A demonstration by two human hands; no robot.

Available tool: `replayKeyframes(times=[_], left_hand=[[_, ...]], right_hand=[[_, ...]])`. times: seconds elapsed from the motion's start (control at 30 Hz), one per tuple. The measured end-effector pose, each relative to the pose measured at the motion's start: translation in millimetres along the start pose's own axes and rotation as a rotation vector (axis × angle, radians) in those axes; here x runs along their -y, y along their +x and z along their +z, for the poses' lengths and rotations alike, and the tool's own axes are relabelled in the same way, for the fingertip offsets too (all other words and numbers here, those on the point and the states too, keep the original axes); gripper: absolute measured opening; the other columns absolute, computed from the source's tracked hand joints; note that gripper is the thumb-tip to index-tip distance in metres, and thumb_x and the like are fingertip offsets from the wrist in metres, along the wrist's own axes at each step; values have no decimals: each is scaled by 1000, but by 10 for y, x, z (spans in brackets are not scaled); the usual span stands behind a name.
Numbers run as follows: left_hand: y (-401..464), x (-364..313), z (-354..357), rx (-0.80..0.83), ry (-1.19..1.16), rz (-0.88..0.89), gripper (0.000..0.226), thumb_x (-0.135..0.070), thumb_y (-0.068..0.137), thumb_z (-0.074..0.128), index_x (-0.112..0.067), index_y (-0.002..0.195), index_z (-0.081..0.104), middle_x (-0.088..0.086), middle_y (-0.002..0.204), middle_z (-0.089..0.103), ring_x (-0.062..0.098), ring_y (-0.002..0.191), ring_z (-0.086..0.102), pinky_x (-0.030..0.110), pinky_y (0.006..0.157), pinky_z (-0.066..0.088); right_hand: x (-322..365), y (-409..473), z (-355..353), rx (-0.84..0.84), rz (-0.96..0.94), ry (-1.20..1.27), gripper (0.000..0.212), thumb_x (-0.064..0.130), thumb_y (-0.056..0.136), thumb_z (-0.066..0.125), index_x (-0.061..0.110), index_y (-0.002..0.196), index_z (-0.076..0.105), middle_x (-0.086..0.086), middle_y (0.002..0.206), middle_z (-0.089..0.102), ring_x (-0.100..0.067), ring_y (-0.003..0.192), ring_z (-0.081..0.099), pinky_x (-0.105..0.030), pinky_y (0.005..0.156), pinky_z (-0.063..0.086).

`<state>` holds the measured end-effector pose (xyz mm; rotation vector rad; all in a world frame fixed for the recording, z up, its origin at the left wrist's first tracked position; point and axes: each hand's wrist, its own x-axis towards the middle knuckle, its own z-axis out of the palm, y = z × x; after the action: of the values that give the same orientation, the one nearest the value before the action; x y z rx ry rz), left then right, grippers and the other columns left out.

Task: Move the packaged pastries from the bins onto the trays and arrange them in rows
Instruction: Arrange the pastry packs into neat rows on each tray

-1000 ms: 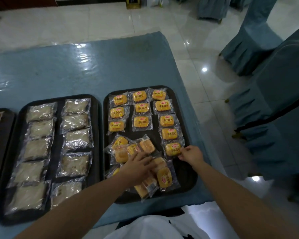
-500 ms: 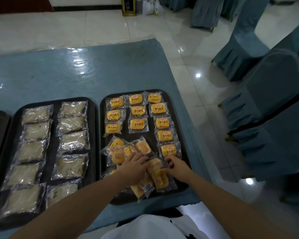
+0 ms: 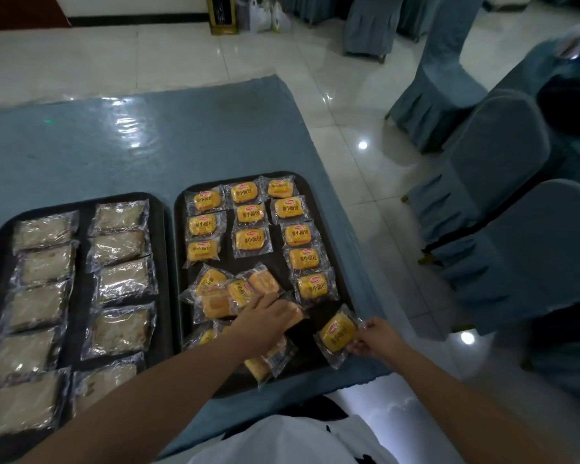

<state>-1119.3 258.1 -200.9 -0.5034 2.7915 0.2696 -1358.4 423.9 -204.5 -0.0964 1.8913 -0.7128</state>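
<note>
Your right hand (image 3: 375, 338) pinched a yellow pastry pack (image 3: 337, 333) by its crinkly wrapper edge; light, slippery, soft inside. Your left hand (image 3: 265, 316) rested flat, fingers relaxed, on the loose pile (image 3: 221, 296).

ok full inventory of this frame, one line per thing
right tray: 1, black, table's right end
yellow pastry packs: 11 in rows, 1 in hand, loose pile near, right tray
left tray: 1, black, beside it
pale pastry packs: 10, two columns, left tray
tablecloth: 1, blue
covered chairs: several, blue, right
bags: white, far floor
left hand: on loose pile
right hand: pinching yellow pack
</note>
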Motion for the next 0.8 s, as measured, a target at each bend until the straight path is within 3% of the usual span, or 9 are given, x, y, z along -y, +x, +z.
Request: replayKeyframes(times=[0.1, 0.2, 0.37, 0.5, 0.63, 0.8], left_hand=[[80, -50, 9, 15, 20, -65, 54, -46, 100, 47, -23, 148, 33, 6, 152, 38, 31, 142, 31, 51, 118, 25], [174, -176, 22, 50, 27, -172, 61, -56, 96, 50, -19, 143, 35, 9, 145, 42, 33, 136, 35, 52, 113, 28], [164, -233, 57, 58, 18, -249, 56, -26, 96, 57, -14, 144, 31, 11, 142, 46, 33, 134, 38, 49, 114, 29], [57, -87, 18, 27, -59, -231, 60, -24, 94, 60, -16, 146, 31, 10, 146, 48, 30, 140, 38, 48, 116, 29], [-30, -16, -8, -23, -98, -204, 56, -26, 97, 55, -19, 146, 30, 7, 150, 46, 27, 140, 39, 44, 116, 30], [-95, 15, -6, -90, -167, -215, 56, -28, 102, 46, -21, 153, 24, 4, 157, 38, 25, 143, 36, 42, 118, 26]], right_hand=[[-13, -6, 132, -4, 42, 232, 29, -17, 90, 57, 8, 93, 42, -23, 73, 60, -37, 70, 72, -36, 59, 62], [16, 12, 307, -15, 79, 395, 28, -18, 92, 54, 6, 101, 44, -30, 85, 62, -40, 79, 74, -36, 61, 62], [117, 62, 579, -1, 184, 508, 12, -15, 96, 50, -15, 107, 54, -32, 95, 64, -37, 86, 70, -37, 69, 63], [168, 17, 775, 29, 189, 568, 19, 7, 96, 66, -8, 106, 60, -29, 106, 64, -36, 88, 70, -36, 61, 63], [210, -39, 818, 2, 187, 510, 20, 17, 97, 67, 3, 92, 53, -27, 99, 63, -37, 85, 69, -41, 70, 61], [181, 7, 721, -102, 199, 517, 22, 13, 98, 64, -4, 89, 55, -27, 90, 65, -35, 76, 69, -37, 57, 60]])
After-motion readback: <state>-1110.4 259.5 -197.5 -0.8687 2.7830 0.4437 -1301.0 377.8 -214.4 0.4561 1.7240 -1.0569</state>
